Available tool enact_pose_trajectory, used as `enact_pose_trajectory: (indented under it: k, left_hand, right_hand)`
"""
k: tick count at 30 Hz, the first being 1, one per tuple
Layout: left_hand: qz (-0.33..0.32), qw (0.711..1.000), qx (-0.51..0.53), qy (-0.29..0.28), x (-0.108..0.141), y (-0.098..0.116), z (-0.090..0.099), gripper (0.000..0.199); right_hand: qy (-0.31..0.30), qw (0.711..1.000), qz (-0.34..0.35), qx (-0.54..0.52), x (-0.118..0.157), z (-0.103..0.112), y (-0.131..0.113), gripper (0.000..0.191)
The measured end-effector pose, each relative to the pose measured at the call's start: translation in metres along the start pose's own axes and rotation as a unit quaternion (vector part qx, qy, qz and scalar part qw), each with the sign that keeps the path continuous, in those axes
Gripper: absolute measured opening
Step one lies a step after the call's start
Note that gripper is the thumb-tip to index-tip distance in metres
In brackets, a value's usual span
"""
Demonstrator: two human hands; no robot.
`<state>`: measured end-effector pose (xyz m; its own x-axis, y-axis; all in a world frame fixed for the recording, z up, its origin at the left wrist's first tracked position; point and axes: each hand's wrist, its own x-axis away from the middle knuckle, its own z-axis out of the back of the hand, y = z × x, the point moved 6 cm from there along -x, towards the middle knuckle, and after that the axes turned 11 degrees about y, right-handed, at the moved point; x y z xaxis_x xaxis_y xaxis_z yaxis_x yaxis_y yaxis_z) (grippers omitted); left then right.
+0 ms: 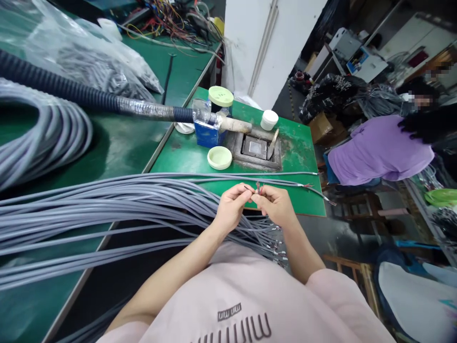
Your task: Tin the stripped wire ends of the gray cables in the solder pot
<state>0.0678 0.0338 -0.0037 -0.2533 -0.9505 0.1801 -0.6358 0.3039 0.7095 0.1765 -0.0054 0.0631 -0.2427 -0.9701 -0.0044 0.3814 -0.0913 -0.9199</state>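
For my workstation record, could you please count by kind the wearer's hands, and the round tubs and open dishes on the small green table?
Hands: 2 (left hand, right hand, both at thin wires)
Tubs: 2 (green-lidded tub, white tub)
Dishes: 1 (pale green dish)
Total: 5, leaving out a white item partly hidden by the blue box; its kind is unclear.

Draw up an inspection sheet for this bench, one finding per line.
Surface: green bench, stained around a framed metal recess.
Job's things: thin wires, some red, at the fingertips.
Clutter: white tub, pale green dish, and a scraper-like tool leaning at the recess.
Hands: left hand and right hand close together, both pinching thin wires.
Cables: many long grey cables running in from the left; a thick coil beyond.
Surroundings: person in purple at right; white panel behind.
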Motion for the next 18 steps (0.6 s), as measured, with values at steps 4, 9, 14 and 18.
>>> enact_pose_trajectory:
  k: [4,9,14,18]
  left_hand:
    - [0.003,0.999,0.029,0.018,-0.011,0.015,0.014,0.03]
    - [0.1,0.992,0.075,0.025,-0.015,-0.007,0.021,0.025]
    - [0.138,0.989,0.058,-0.017,0.004,-0.029,0.01,0.036]
    - [0.108,0.993,0.029,-0.026,0.009,-0.025,0.01,0.032]
  right_hand:
    - [-0.041,0.999,-0.015,0.003,0.009,-0.003,0.007,0.024]
    - [-0.023,1.0,-0.004,-0.006,0.014,-0.006,0.016,0.026]
    - [0.014,1.0,-0.017,-0.021,0.011,-0.007,0.023,0.028]
    - [-0.028,0.999,0.001,0.023,0.01,-0.008,0.022,0.03]
